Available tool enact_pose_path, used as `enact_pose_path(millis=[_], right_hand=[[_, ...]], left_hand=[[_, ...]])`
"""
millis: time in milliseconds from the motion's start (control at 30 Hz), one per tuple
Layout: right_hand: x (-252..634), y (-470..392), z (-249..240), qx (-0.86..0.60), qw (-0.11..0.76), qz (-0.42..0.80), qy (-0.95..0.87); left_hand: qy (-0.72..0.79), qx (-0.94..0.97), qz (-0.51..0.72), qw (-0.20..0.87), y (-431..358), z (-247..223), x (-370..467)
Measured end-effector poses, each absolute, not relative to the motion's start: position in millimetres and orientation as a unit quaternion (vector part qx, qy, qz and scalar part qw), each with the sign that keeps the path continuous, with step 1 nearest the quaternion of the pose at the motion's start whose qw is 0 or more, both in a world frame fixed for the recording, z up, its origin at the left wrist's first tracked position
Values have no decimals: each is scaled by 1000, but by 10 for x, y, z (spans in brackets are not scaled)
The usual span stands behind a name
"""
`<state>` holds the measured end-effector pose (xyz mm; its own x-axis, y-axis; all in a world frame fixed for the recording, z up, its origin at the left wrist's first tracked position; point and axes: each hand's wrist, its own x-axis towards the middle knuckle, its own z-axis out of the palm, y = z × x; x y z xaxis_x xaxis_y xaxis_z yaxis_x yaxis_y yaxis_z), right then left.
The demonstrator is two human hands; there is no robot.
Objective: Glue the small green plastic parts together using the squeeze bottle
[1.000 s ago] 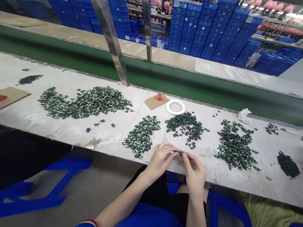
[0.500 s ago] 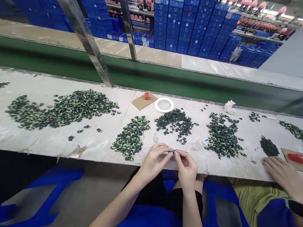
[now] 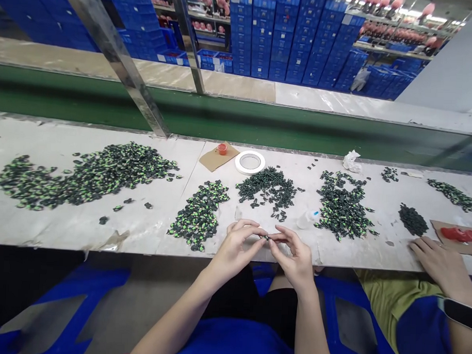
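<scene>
Between my two hands is a small dark piece (image 3: pixel 265 237), too small to make out its kind. My left hand (image 3: pixel 238 245) pinches it from the left with thumb and forefinger. From the right, my right hand (image 3: pixel 294 254) grips the same piece between thumb and fingertips. Both hands are just over the front edge of the table. Left of them lies a pile of black and green pieces (image 3: pixel 199 212). Beyond them sits a heap of dark green pieces (image 3: pixel 267 187), and to the right another black and green pile (image 3: pixel 343 207).
A large pile (image 3: pixel 116 167) spreads over the left of the white table (image 3: pixel 160 226). A tape roll (image 3: pixel 239 166) and a red pot (image 3: pixel 222 149) on cardboard stand behind. A clear bottle with a blue tip (image 3: pixel 306 219) lies at right. A co-worker's hand (image 3: pixel 438 259) rests far right.
The view has shifted slightly, moving the table's things left in the picture. My right hand's fingers have spread and turned a little around the small dark piece. The left hand keeps its pinch.
</scene>
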<state>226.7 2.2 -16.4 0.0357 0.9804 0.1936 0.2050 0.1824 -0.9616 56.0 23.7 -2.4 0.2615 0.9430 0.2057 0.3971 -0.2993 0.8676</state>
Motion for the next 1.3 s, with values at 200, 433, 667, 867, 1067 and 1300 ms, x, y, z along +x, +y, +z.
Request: enact_pose_path(millis=[200,433,667,867,1067,1300], right_hand=[[2227,13,-165,-514,513,362,-585],[2120,-25,-110,-523,528,303,-596],[2122,-50,-114,-528,510,275,-621],[2563,-130,-226,-608,515,172,-579],[3013,125,-309,-710,582,-64,-391],[2922,366,-243,-698,583,3,-417]], left_hand=[[487,684,392,375,168,39,590],[524,613,421,415,95,58,619],[507,618,400,449,90,-92,637],[519,683,357,369,172,-177,593],[657,653,351,138,457,-215,250],[679,685,260,50,909,-189,-10]])
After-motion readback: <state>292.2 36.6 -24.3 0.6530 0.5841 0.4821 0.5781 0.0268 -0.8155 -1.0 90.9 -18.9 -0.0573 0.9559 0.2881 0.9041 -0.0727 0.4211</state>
